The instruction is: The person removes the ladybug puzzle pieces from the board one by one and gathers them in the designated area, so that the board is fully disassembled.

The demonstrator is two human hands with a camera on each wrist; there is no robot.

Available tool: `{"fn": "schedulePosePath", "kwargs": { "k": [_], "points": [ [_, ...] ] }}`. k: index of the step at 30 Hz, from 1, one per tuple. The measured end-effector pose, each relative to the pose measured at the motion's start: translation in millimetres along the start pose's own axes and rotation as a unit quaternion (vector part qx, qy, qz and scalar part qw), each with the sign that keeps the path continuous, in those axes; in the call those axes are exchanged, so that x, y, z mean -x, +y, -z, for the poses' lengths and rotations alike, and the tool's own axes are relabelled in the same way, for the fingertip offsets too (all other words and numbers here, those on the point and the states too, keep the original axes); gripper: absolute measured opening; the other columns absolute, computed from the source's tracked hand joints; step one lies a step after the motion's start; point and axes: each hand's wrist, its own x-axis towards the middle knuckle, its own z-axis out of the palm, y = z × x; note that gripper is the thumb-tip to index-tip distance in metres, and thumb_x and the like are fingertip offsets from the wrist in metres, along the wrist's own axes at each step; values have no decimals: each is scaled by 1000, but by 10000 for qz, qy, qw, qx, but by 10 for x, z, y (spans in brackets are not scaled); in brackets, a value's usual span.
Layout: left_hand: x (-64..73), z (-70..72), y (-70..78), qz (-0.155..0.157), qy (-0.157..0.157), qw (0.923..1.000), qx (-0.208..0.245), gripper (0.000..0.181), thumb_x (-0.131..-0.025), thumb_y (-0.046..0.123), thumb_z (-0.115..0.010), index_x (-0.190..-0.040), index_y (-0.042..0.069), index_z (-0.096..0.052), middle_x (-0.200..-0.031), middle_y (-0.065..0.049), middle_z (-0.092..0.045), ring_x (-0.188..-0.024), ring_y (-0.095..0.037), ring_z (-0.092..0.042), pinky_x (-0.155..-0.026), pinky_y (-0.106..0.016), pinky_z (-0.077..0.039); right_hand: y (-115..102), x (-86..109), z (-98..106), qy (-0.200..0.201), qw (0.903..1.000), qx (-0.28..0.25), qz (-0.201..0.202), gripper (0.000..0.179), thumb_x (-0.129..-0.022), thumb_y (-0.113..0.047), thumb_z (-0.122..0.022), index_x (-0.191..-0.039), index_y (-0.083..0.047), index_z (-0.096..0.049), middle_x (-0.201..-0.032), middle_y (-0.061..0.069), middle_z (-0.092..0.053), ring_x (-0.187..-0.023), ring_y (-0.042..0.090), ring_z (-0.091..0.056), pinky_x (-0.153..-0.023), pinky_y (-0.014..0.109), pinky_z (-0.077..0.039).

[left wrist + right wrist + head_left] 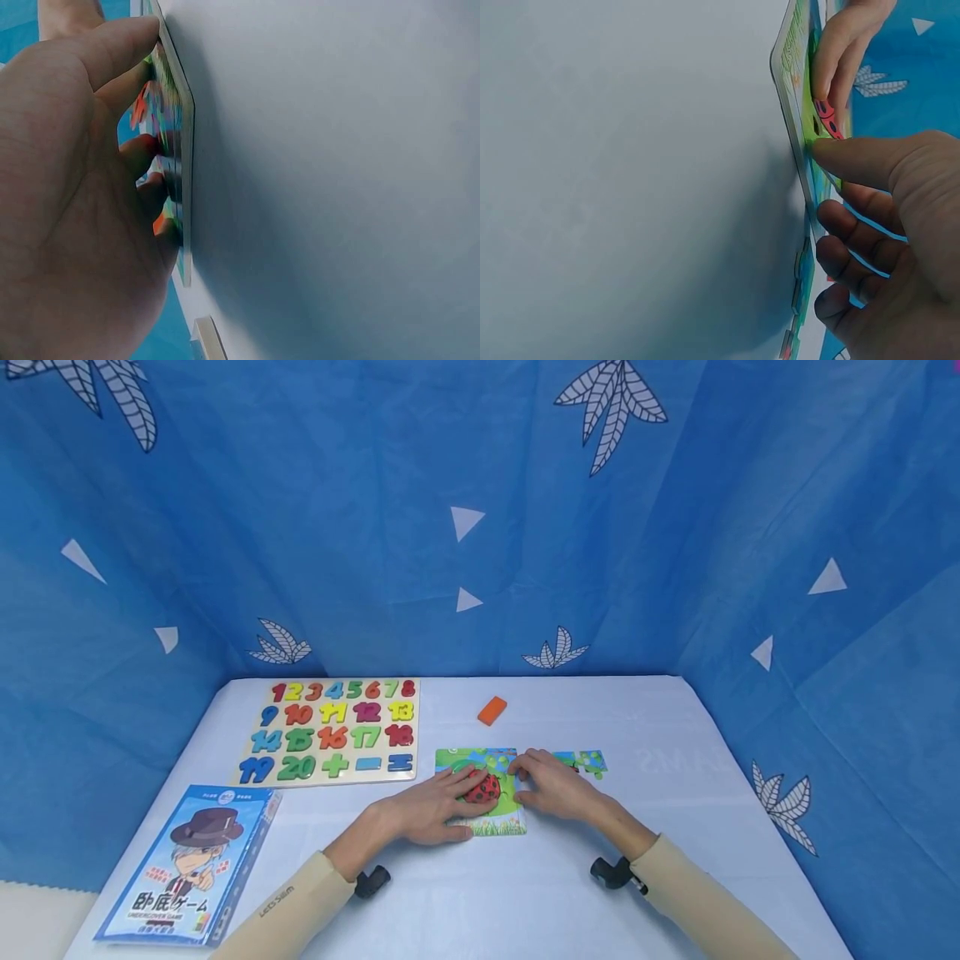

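Note:
A jigsaw puzzle (498, 827) with a red ladybug (486, 790) lies on the white table. My left hand (437, 808) rests across its left part, fingers spread and fairly straight, covering some of the picture. At the puzzle's right edge is my right hand (558, 787), bent at the fingers. In the right wrist view its thumb and index finger pinch a green puzzle piece (831, 178) at the board, largely hidden by the fingers. Loose puzzle pieces (591, 762) lie just beyond the right hand, partly behind it.
A wooden number board (315, 752) with coloured numerals lies at the back left. In front of it is a blue game box (187, 868). An orange block (492, 711) sits behind the puzzle. Blue curtains (480, 527) surround the table.

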Motion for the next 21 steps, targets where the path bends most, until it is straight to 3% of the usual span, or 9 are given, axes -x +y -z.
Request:
{"fn": "schedulePosePath", "kwargs": {
  "k": [11,21],
  "points": [
    [7,-1,3,45,4,10000,84,55,-104,44,-51,-156,37,-36,-170,-4,-11,-156,-29,-8,-123,-52,-18,-2,4,22,135,9984,-551,34,22,-93,-22,-74,-113,-18,-66,-96,-10,-58,-87,7,-53,-79,28,-50],
    [1,5,-2,17,26,10000,95,55,-103,44,-52,-155,37,-37,-169,-6,-12,-155,-31,-10,-123,-53,-19,2,-1,36,219,9903,-1362,-143,10,-94,-16,-71,-103,-20,-66,-88,-11,-60,-80,10,-55,-69,26,-49]
  ]
}}
